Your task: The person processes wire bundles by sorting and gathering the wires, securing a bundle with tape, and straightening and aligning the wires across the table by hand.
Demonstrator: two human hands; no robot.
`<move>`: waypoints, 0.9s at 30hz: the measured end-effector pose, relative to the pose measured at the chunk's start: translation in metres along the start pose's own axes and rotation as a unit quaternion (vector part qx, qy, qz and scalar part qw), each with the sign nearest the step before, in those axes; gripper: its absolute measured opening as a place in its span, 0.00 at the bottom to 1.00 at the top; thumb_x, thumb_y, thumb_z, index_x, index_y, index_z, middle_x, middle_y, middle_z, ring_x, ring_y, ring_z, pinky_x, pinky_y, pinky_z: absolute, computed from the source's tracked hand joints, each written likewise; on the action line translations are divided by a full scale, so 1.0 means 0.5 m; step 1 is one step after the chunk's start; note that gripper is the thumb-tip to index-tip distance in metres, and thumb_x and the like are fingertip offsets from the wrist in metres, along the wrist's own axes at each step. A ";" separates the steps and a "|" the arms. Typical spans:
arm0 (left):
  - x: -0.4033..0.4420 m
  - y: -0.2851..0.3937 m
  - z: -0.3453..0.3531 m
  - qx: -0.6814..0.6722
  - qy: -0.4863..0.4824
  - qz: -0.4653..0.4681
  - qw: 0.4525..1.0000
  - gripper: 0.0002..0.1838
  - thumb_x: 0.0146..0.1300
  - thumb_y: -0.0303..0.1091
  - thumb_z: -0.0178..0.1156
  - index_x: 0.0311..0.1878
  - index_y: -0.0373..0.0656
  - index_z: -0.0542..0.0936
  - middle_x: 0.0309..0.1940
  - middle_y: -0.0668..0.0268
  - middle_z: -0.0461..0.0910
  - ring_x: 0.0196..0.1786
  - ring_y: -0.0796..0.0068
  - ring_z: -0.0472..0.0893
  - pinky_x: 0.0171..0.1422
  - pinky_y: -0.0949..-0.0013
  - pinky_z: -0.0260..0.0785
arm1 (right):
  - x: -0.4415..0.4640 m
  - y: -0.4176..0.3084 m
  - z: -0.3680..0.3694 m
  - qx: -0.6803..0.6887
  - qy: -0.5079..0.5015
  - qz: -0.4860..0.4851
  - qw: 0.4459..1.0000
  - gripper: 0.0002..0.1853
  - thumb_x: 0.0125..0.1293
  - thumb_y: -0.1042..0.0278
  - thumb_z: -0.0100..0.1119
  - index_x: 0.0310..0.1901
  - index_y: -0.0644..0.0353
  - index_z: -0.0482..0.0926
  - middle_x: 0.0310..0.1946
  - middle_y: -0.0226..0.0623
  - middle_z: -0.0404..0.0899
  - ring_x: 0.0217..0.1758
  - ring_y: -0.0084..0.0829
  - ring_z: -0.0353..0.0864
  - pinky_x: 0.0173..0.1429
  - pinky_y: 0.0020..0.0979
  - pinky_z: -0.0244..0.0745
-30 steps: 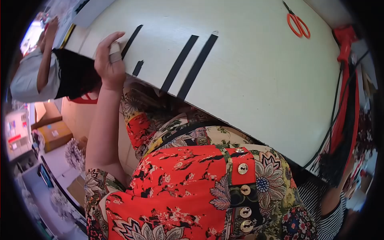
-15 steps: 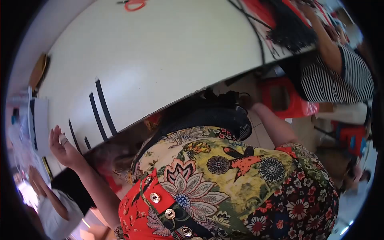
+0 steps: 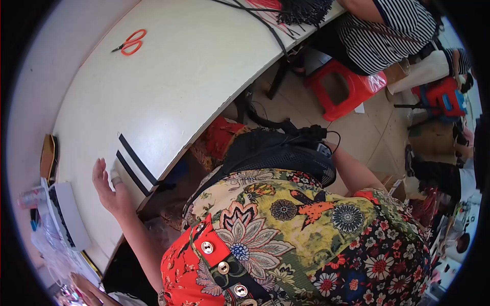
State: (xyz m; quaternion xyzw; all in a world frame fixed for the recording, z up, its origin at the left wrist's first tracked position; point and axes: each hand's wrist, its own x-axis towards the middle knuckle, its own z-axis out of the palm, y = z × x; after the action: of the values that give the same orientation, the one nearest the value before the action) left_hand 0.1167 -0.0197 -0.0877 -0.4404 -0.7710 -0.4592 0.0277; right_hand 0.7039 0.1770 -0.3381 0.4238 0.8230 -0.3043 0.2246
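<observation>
My left hand (image 3: pixel 112 191) is at the table's near edge, open, with its fingers stretched and the thumb apart. It holds nothing. A ring and a pale wrap show on one digit. Just beside it lie two black strips (image 3: pixel 137 158), roughly parallel and reaching to the table edge. My right forearm (image 3: pixel 352 168) runs down beside a black mesh bag (image 3: pixel 286 158) at my waist. The right hand's fingers are hidden behind the bag. Orange-handled scissors (image 3: pixel 133 43) lie on the white table (image 3: pixel 168 86), well beyond my left hand.
Black cords and a dark bundle (image 3: pixel 306 11) lie at the table's far end, near a person in a striped top (image 3: pixel 375 35). A red stool (image 3: pixel 344 86) stands on the floor. A white box (image 3: pixel 71 214) is at the left. Another person's hands (image 3: pixel 87 288) show lower left.
The view has shifted, bringing the whole scissors and more floor into sight. My left hand now appears nearer the two longer strips; the shorter strips no longer show.
</observation>
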 end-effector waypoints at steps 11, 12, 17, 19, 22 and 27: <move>0.065 0.109 0.024 -0.090 -0.105 0.216 0.967 0.20 0.60 0.17 0.51 0.58 0.30 0.69 0.56 0.51 0.74 0.57 0.55 0.76 0.62 0.57 0.69 | 0.176 0.149 -0.036 -0.049 -0.046 -0.034 0.997 0.12 0.58 0.63 0.57 0.39 0.61 0.81 0.30 0.44 0.82 0.33 0.41 0.83 0.38 0.44 0.79; 0.086 0.153 0.041 -0.060 -0.140 0.266 0.952 0.20 0.59 0.16 0.51 0.57 0.33 0.70 0.54 0.51 0.75 0.57 0.54 0.76 0.62 0.57 0.69 | 0.210 0.170 -0.044 -0.042 -0.096 0.034 0.994 0.10 0.57 0.63 0.57 0.37 0.58 0.81 0.32 0.44 0.83 0.35 0.40 0.84 0.40 0.43 0.79; 0.154 0.324 0.105 -0.019 -0.255 0.500 0.828 0.22 0.52 0.14 0.55 0.52 0.38 0.75 0.50 0.50 0.78 0.54 0.51 0.78 0.58 0.55 0.71 | 0.264 0.094 -0.123 0.323 0.140 0.121 0.928 0.11 0.61 0.70 0.54 0.45 0.55 0.78 0.34 0.40 0.82 0.30 0.35 0.83 0.34 0.36 0.79; 0.169 0.358 0.133 -0.010 -0.269 0.570 0.777 0.22 0.45 0.16 0.59 0.48 0.39 0.77 0.49 0.53 0.79 0.52 0.52 0.79 0.57 0.56 0.72 | 0.261 0.026 -0.132 0.476 0.186 0.149 0.847 0.13 0.64 0.72 0.52 0.50 0.55 0.76 0.34 0.37 0.81 0.27 0.32 0.82 0.30 0.33 0.80; 0.180 0.380 0.135 0.022 -0.266 0.618 0.739 0.18 0.48 0.18 0.60 0.45 0.40 0.78 0.49 0.54 0.79 0.53 0.53 0.79 0.60 0.54 0.71 | 0.320 0.023 -0.077 0.489 0.114 0.219 0.837 0.17 0.63 0.74 0.52 0.54 0.54 0.76 0.30 0.38 0.81 0.26 0.32 0.81 0.30 0.33 0.81; 0.169 0.370 0.075 0.062 -0.242 0.634 0.732 0.17 0.53 0.24 0.62 0.48 0.47 0.77 0.49 0.56 0.80 0.55 0.54 0.77 0.68 0.48 0.61 | 0.301 -0.013 -0.016 0.399 0.174 0.258 0.863 0.27 0.60 0.71 0.54 0.63 0.48 0.69 0.41 0.43 0.79 0.37 0.37 0.79 0.39 0.37 0.78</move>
State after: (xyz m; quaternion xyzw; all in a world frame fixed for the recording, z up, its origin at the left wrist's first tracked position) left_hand 0.2092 0.0982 0.0547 -0.9205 -0.3201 -0.1646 0.1523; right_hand 0.6164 0.2639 -0.4247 0.7201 0.5188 -0.4590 -0.0399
